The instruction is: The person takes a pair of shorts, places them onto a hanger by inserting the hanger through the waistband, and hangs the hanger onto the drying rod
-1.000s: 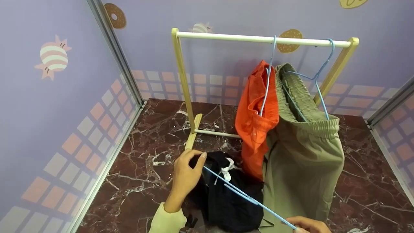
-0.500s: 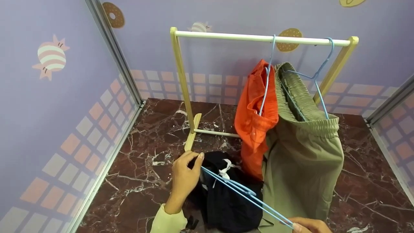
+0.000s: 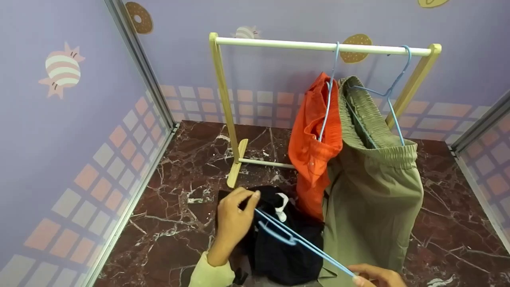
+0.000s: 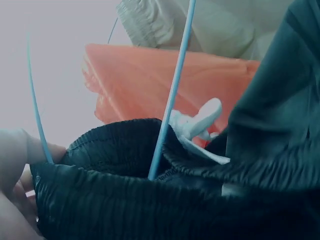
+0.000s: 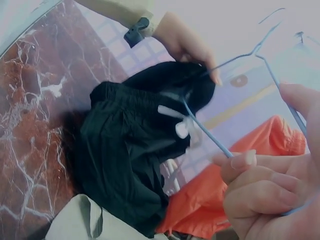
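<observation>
My left hand (image 3: 235, 215) pinches the gathered waistband of the black pants (image 3: 287, 257), which hang below it with a white drawstring (image 3: 282, 207) at the front. One end of a light blue wire hanger (image 4: 172, 90) reaches inside that waistband, close to the left fingers. At the other end, my right hand (image 3: 378, 275) grips the hanger, its fingers (image 5: 260, 185) curled round the wire in the right wrist view. The hanger slants down from left to right in the head view, its hook out to the side. The right hand is partly cut off by the frame's lower edge.
A wooden rack with a white rail (image 3: 275, 43) stands behind. Orange shorts (image 3: 314, 151) and olive pants (image 3: 378, 199) hang on it from blue hangers, just right of the black pants. Beneath is a dark red marbled floor (image 3: 171, 223); patterned lilac walls (image 3: 99, 79) enclose it.
The hanger has turned between the hands, so its hook has swung down and left in the head view. My left hand has shifted slightly right with the waistband.
</observation>
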A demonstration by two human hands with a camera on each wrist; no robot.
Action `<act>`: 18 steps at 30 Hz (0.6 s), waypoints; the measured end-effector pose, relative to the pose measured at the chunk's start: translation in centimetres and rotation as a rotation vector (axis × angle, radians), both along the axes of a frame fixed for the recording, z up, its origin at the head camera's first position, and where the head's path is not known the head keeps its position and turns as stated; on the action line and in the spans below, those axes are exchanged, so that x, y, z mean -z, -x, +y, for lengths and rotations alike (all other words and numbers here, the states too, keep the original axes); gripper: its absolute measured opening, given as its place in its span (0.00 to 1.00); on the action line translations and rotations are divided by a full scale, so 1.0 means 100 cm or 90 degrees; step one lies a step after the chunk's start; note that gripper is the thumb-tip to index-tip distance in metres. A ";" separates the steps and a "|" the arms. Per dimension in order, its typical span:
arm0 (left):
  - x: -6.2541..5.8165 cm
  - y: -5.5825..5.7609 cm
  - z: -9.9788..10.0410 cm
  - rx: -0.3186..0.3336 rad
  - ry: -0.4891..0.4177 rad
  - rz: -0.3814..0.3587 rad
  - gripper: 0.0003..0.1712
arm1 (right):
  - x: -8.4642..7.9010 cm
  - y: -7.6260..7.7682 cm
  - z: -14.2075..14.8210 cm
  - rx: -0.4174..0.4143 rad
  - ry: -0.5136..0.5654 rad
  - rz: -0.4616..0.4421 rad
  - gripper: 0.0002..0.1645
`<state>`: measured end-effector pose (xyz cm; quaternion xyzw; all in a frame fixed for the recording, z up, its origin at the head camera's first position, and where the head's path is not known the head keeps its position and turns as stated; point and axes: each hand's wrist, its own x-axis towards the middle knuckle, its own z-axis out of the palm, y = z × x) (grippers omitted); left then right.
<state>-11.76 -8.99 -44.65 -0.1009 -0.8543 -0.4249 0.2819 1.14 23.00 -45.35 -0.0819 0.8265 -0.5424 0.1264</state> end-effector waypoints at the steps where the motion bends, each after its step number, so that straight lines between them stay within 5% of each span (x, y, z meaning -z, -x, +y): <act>1: 0.000 -0.001 0.002 0.014 0.000 0.000 0.09 | 0.000 0.000 -0.002 0.007 -0.016 0.000 0.12; 5: 0.000 -0.002 0.008 0.036 0.005 0.001 0.10 | -0.001 0.002 -0.010 0.029 -0.063 -0.014 0.15; 9: -0.002 -0.004 0.010 0.008 0.017 0.016 0.11 | -0.002 0.004 -0.014 0.046 -0.072 -0.048 0.17; 18: -0.004 -0.005 0.010 -0.026 0.014 0.082 0.08 | -0.002 0.006 -0.016 0.066 0.049 -0.138 0.23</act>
